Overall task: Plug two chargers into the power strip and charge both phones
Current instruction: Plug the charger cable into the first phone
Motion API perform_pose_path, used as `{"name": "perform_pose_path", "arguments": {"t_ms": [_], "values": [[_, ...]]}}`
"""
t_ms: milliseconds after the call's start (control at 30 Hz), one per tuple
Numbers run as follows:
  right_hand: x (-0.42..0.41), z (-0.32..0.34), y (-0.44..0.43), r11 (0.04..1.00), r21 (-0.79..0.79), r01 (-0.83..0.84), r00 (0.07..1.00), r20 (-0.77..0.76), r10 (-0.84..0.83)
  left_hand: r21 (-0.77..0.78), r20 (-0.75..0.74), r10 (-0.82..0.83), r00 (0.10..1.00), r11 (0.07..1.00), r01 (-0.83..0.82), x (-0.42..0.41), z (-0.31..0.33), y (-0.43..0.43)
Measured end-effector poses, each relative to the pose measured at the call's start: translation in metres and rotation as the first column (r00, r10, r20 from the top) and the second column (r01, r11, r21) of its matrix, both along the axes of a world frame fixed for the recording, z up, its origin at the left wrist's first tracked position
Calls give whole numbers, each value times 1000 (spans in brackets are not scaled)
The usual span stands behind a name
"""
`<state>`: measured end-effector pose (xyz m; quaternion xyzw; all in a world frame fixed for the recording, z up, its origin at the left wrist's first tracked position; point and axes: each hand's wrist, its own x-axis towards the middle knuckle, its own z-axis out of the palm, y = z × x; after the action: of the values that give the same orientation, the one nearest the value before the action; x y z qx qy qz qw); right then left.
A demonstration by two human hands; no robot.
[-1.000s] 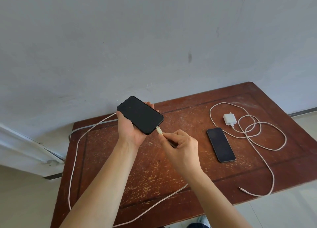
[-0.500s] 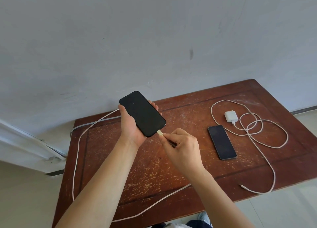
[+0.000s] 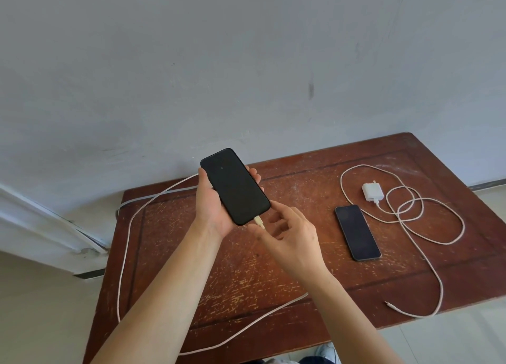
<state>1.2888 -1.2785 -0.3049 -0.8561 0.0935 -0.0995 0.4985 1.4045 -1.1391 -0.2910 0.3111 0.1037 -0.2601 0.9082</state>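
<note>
The left hand (image 3: 216,207) grasps a black phone (image 3: 235,186) above the wooden table (image 3: 315,295), dark screen up, with a pale connector (image 3: 258,222) seated in its near end. The right hand (image 3: 290,235) is loose just beside that connector, fingers spread, gripping nothing. Right of it a second phone (image 3: 357,232) lies flat near a white charger (image 3: 370,191) and its coiled cable (image 3: 427,226)
</note>
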Motion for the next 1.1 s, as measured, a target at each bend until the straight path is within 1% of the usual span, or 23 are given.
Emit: {"name": "perform_pose_path", "arguments": {"t_ms": [67, 100, 167, 233, 333, 400, 567, 667, 867, 967, 1100], "values": [[1, 0, 0, 986, 165, 14, 1000, -11, -12, 39, 4, -3, 1000, 999, 3, 0, -2, 2], [1, 0, 0, 956, 293, 20, 999, -29, -12, 53, 0, -1, 1000, 999, 1, 0, -2, 3], [2, 2, -1, 856, 516, 38, 997, -73, -1, 61, -10, -5, 1000, 998, 6, 0, -3, 5], [4, 5, -3, 768, 637, 68, 991, -134, 23, 63, -25, -14, 1000, 998, 16, 0, -4, 6], [4, 7, -5, 653, 752, 87, 977, -194, 93, 70, -31, -22, 999, 997, 24, -1, -5, 6], [3, 8, -6, 630, 772, 90, 972, -207, 114, 79, -28, -30, 999, 996, 32, -1, -5, 6], [2, 7, -6, 638, 766, 84, 966, -218, 135, 117, -17, -22, 1000, 993, 24, -1, -10, 7], [1, 6, -8, 628, 776, 58, 967, -201, 159, 145, -3, 22, 1000, 989, -22, -3, -13, 5], [0, 5, -11, 624, 781, 40, 968, -184, 169, 161, -3, 43, 999, 986, -42, -5, -12, 3], [0, 4, -12, 591, 806, 32, 966, -176, 188, 162, 1, 33, 999, 986, -33, -5, -9, 2], [0, 4, -14, 506, 862, 16, 959, -156, 236, 157, -20, 13, 1000, 988, -10, -4, -4, -1]]}}
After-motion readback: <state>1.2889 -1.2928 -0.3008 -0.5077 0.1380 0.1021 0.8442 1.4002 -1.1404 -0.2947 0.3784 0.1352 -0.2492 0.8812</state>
